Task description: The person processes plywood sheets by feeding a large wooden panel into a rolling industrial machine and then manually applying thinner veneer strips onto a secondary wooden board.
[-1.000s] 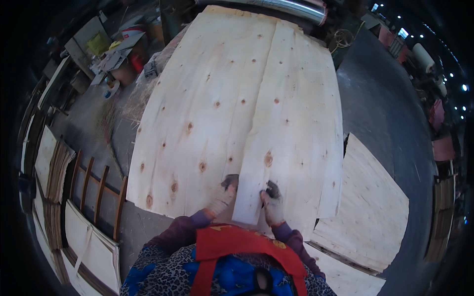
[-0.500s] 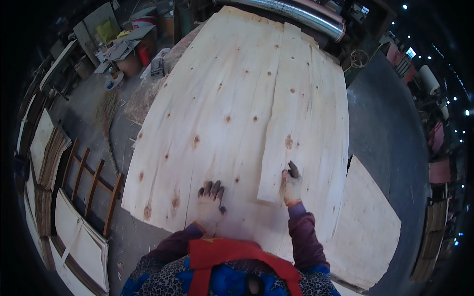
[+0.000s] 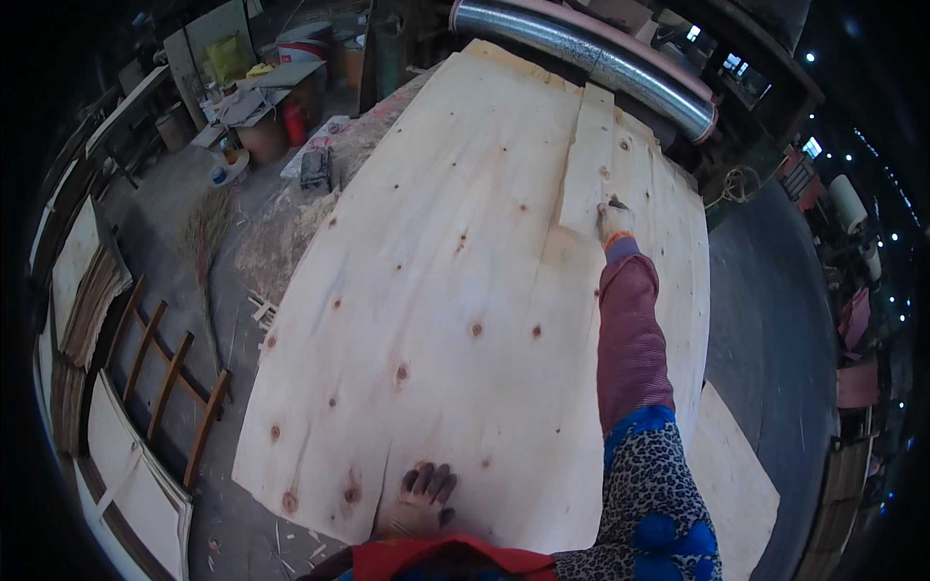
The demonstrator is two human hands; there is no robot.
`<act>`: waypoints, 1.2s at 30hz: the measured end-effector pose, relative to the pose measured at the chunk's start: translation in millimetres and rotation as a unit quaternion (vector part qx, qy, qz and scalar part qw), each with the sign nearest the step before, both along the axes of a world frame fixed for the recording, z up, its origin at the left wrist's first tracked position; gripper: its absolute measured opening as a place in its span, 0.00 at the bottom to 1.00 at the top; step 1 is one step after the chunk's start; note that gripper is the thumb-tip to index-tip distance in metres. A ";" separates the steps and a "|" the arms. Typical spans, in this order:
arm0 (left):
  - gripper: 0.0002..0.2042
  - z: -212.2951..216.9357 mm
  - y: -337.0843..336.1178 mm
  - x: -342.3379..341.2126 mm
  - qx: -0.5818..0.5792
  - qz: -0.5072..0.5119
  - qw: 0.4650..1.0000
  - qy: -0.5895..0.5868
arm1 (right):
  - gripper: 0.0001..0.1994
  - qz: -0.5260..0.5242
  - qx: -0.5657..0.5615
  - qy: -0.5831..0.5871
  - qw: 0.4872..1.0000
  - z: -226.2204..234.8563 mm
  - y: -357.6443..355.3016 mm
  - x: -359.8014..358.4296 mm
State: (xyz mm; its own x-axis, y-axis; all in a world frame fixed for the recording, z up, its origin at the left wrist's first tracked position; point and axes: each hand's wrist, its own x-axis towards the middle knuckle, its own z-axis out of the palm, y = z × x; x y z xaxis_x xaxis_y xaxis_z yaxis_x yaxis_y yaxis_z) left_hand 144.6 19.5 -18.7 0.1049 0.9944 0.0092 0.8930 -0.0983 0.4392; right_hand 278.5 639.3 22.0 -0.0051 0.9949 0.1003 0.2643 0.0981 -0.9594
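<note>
Holding, in the head view, the near right corner of a narrow veneer strip with the right hand, with fingers curled in tightly at the edge. Cannot tell the exact place of the thumb at that corner. Stretching the right arm out nearly straight, in a purple sleeve with an orange band at the wrist and leopard-print cloth with blue patches nearer the body. Resting the left hand palm down close to the near edge of a large pale veneer sheet, with fingers loosely spread. Wearing a red apron, visible along the lower rim. Seeing the strip on top of the sheet, toward its far right part, with its far end near the far edge. Noting brown knots scattered over the sheet. Showing just past the far edge a shiny silver roller, with a loop of wire near the far right corner. Catching, to the left, a straw broom, a slatted wooden frame and stacked sheets, with a red cylinder and a yellow bag farther off. Glimpsing, at the lower right, another pale sheet, partly hidden behind the large one and the arm.
</note>
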 end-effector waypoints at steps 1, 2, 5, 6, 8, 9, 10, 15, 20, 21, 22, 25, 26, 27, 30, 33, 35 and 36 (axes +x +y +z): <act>0.33 -1.0 -2.0 -0.1 -0.007 0.002 1.000 -0.002 | 0.21 -0.026 -0.022 -0.012 0.999 11.8 0.3 -13.4; 0.33 -2.8 -0.6 -1.1 -0.018 -0.001 1.000 -0.001 | 0.22 -0.054 -0.015 -0.046 0.997 9.9 3.0 -19.4; 0.32 1.1 3.6 -3.0 0.021 -0.003 1.000 -0.012 | 0.26 -0.098 0.011 -0.054 0.994 1.6 -30.1 -16.0; 0.32 1.7 0.8 -1.3 0.015 0.004 1.000 -0.010 | 0.26 -0.067 0.022 0.012 0.997 1.3 -71.4 -23.0; 0.31 4.5 -1.1 -2.1 0.010 0.015 1.000 -0.012 | 0.24 0.018 -0.017 0.138 0.990 -2.7 -167.8 -29.0; 0.30 11.7 -4.8 -2.2 -0.027 0.027 0.999 -0.029 | 0.22 0.072 -0.065 0.196 0.976 -8.1 -218.7 -25.2; 0.30 14.2 -3.0 -2.9 -0.027 0.021 0.999 -0.028 | 0.19 0.093 -0.115 0.217 0.965 -32.1 -258.9 -6.9; 0.33 8.7 -6.3 -1.7 0.010 0.021 0.999 -0.038 | 0.12 0.025 -0.225 0.259 0.939 -39.5 -455.6 25.7; 0.33 11.5 -18.0 -0.3 0.074 0.037 0.993 -0.089 | 0.18 0.058 -0.348 0.286 0.891 -22.3 -532.6 21.1; 0.33 11.9 -23.8 -2.1 0.080 0.049 0.989 -0.116 | 0.18 0.060 -0.352 0.276 0.892 -23.0 -538.8 20.8; 0.34 8.1 -29.9 -5.4 0.089 0.063 0.984 -0.142 | 0.19 0.064 -0.354 0.266 0.894 -23.6 -541.0 18.3; 0.32 10.2 -54.6 -11.6 0.085 0.114 0.962 -0.232 | 0.16 0.080 -0.381 0.239 0.890 -17.6 -539.9 10.6; 0.31 7.1 -61.9 -11.9 0.094 0.135 0.951 -0.263 | 0.15 0.096 -0.393 0.232 0.885 -17.9 -536.6 9.5; 0.31 5.0 -69.8 -12.4 0.104 0.156 0.937 -0.294 | 0.13 0.113 -0.405 0.224 0.879 -17.2 -534.6 8.7; 0.29 -3.1 -84.3 -16.1 0.073 0.236 0.847 -0.470 | 0.12 0.165 -0.419 0.169 0.877 -22.7 -526.5 -6.6; 0.28 -1.1 -93.7 -30.8 0.088 0.289 0.844 -0.444 | 0.13 0.196 -0.386 0.086 0.897 -20.4 -510.1 -19.2; 0.30 15.3 -110.1 -41.0 0.210 0.361 0.881 -0.222 | 0.15 0.197 -0.327 0.067 0.922 -0.2 -505.4 -29.5; 0.33 10.2 -127.7 -50.5 0.234 0.444 0.858 -0.112 | 0.12 0.181 -0.274 0.098 0.940 -1.7 -500.0 -34.2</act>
State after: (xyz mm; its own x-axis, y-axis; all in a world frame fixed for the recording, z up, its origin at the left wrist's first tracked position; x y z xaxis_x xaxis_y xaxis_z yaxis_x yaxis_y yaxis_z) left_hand 94.1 -108.2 -8.5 -0.7478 0.5638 0.3505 0.6061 0.3644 0.7070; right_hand 244.3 139.3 20.4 -0.3870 0.8344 -0.3925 0.1226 -0.3753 -0.9187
